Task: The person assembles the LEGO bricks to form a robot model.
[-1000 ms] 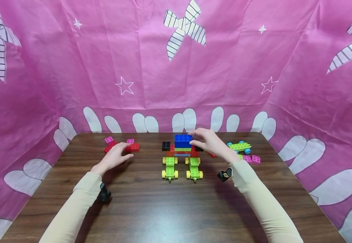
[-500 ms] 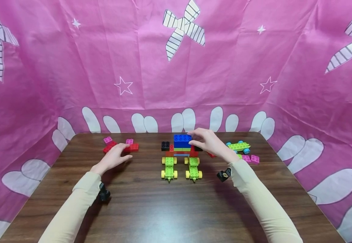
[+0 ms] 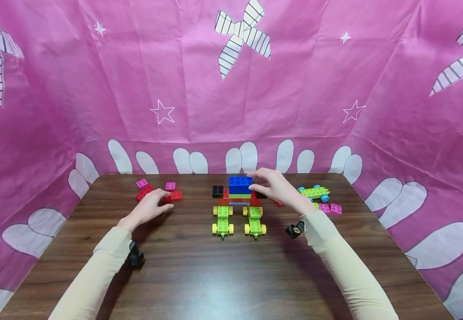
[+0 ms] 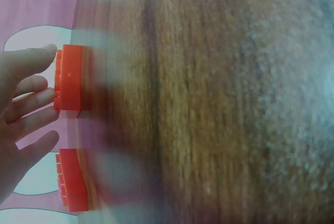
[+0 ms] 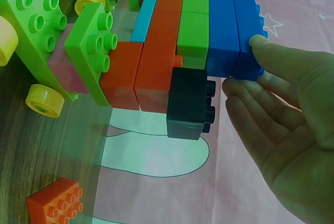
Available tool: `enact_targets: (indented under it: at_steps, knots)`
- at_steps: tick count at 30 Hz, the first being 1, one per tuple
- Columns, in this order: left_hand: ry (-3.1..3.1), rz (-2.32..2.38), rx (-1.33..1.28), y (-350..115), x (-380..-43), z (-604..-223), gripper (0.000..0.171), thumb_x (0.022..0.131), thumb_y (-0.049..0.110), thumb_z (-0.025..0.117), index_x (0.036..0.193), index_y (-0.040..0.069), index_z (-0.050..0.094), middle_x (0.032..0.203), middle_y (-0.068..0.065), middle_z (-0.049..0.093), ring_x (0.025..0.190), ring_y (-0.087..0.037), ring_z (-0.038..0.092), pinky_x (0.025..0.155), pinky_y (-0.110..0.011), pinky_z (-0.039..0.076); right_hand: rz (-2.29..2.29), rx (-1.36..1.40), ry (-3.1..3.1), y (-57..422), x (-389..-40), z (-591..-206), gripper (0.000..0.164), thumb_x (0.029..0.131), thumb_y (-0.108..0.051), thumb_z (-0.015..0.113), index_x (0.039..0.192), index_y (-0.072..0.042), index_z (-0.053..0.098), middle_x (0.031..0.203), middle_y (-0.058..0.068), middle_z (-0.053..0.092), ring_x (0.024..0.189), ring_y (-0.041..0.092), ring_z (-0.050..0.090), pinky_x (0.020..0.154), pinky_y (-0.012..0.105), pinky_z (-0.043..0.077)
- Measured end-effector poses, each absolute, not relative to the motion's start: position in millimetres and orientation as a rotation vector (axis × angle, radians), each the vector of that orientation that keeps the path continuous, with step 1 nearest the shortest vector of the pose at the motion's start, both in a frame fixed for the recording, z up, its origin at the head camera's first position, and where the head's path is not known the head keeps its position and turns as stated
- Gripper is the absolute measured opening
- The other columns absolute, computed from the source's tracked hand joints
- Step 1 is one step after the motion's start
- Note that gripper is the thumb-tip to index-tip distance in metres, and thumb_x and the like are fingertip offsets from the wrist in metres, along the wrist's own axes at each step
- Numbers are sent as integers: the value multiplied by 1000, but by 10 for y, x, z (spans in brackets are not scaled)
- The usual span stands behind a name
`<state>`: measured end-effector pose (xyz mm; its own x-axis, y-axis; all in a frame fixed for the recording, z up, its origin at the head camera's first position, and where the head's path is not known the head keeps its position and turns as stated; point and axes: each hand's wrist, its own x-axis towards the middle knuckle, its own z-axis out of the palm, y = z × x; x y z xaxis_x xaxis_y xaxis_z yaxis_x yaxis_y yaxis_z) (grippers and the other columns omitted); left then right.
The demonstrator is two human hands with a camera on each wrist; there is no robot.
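My right hand (image 3: 273, 184) pinches the right end of the upper blue brick (image 5: 248, 31), thumb on its near face and fingers behind. This brick tops a stack of blue, lime and red bricks over two lime wheeled bases (image 3: 223, 220) with yellow wheels. Black bricks (image 5: 185, 98) sit on both sides. My left hand (image 3: 149, 205) hovers low at the left with loosely bent fingers. Its fingertips (image 4: 48, 97) are right at the studs of a red brick (image 4: 73, 78), the thumb apart. A second red brick (image 4: 72, 182) lies farther left.
Pink bricks (image 3: 141, 182) lie behind the left hand. At the right are a lime wheeled base (image 3: 314, 193) with blue wheels and pink bricks (image 3: 336, 209). A loose red brick (image 5: 56, 203) lies right of the build. A pink curtain (image 3: 215, 111) closes off the wooden table (image 3: 223, 280).
The red brick beside my left hand has shifted very slightly toward me. Both hands and the stacked build stay almost still.
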<state>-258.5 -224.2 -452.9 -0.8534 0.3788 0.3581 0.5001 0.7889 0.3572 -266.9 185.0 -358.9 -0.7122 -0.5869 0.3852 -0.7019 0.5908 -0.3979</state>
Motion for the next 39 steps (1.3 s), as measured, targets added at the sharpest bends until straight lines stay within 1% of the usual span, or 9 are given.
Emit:
enact_targets:
  at_steps: [5, 8, 11, 15, 19, 22, 27, 31, 39]
  knots:
    - [-2715, -638, -689, -2233, -2580, -4487, 34, 80, 23, 72, 102, -2, 67, 97, -15, 68, 91, -30, 62, 84, -46, 50, 796, 1050, -2644, 1858, -2658, -3564, 37, 87, -25, 66, 122, -13, 61, 113, 4, 67, 99, 16, 63, 85, 34, 55]
    - [-2756, -638, -652, -2226, -2583, -4470, 33, 80, 20, 73, 105, 0, 67, 100, -15, 67, 93, -28, 61, 85, -46, 49, 798, 1052, -2646, 1860, -2654, -3561, 37, 87, -25, 66, 122, -13, 61, 113, 4, 67, 99, 16, 64, 86, 34, 55]
    - [-2757, -630, -628, -2220, -2593, -4482, 36, 80, 20, 73, 108, -1, 66, 103, -16, 66, 97, -30, 60, 88, -46, 48, 799, 1066, -2636, 1852, -2653, -3563, 37, 87, -24, 66, 121, -12, 61, 112, 5, 67, 99, 16, 64, 85, 34, 55]
    - [-2784, -622, -614, -2213, -2609, -4515, 44, 80, 20, 72, 116, -3, 62, 115, -21, 63, 110, -37, 57, 97, -51, 44, 793, 1075, -2630, 1842, -2650, -3566, 37, 87, -24, 66, 121, -12, 62, 113, 5, 67, 100, 17, 64, 86, 35, 55]
    - [-2826, -609, -611, -2203, -2619, -4544, 48, 81, 20, 72, 121, -4, 58, 120, -23, 60, 114, -40, 54, 99, -54, 42, 779, 1072, -2637, 1846, -2653, -3571, 37, 87, -26, 66, 121, -12, 61, 115, 5, 67, 103, 18, 63, 88, 35, 54]
    - [-2826, -597, -620, -2201, -2634, -4560, 47, 80, 19, 72, 119, -4, 59, 117, -22, 62, 112, -38, 56, 99, -51, 43, 775, 1069, -2640, 1853, -2653, -3573, 37, 87, -26, 66, 122, -12, 61, 115, 5, 66, 104, 18, 63, 89, 36, 54]
    - [-2808, -581, -643, -2208, -2633, -4558, 39, 78, 15, 74, 112, -4, 64, 107, -19, 65, 102, -34, 59, 93, -48, 46, 784, 1071, -2637, 1861, -2648, -3577, 37, 87, -25, 66, 121, -12, 62, 116, 6, 66, 105, 19, 63, 89, 37, 53]
    - [-2819, -576, -641, -2221, -2623, -4554, 36, 78, 13, 74, 109, -3, 66, 103, -18, 65, 98, -33, 60, 91, -48, 48, 777, 1065, -2635, 1864, -2648, -3581, 37, 87, -25, 66, 121, -12, 62, 116, 5, 67, 105, 18, 63, 89, 37, 53]
    - [-2846, -570, -650, -2232, -2643, -4551, 36, 79, 13, 73, 110, -4, 65, 108, -20, 67, 103, -35, 61, 91, -49, 48, 775, 1066, -2643, 1862, -2650, -3580, 37, 87, -26, 65, 122, -13, 61, 116, 5, 66, 104, 18, 63, 89, 37, 54]
